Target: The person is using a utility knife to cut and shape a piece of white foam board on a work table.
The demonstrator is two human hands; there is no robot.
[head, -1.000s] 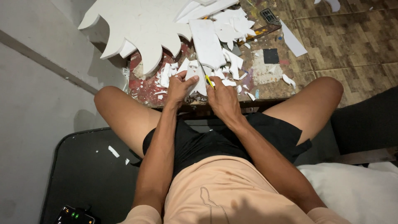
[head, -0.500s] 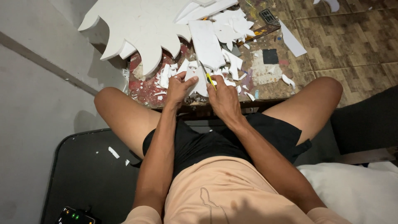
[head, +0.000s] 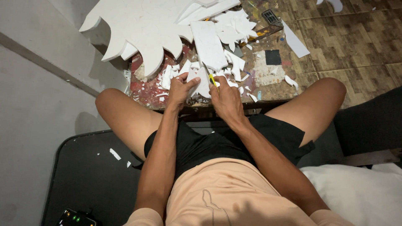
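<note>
A paint-stained wooden bench (head: 268, 79) is standing on brown tiled floor (head: 356, 37), carrying white foam scraps (head: 228, 33). The left hand (head: 181, 88) is pressing a small white foam piece (head: 201, 83). The right hand (head: 224, 98) is gripping a yellow-handled craft knife (head: 211, 77).

In front of my knees stands a low, paint-stained wooden work board (head: 268, 81), its top blotched red and white. On it lies a big white foam sheet with a jagged, flame-like edge (head: 142, 29), which overhangs the far left corner. Beside that rests a long flat rectangular white foam slab (head: 208, 44), ringed by a heap of small white foam offcuts (head: 234, 25) (thickest towards the middle). A small black square patch (head: 273, 57) sits further right.
</note>
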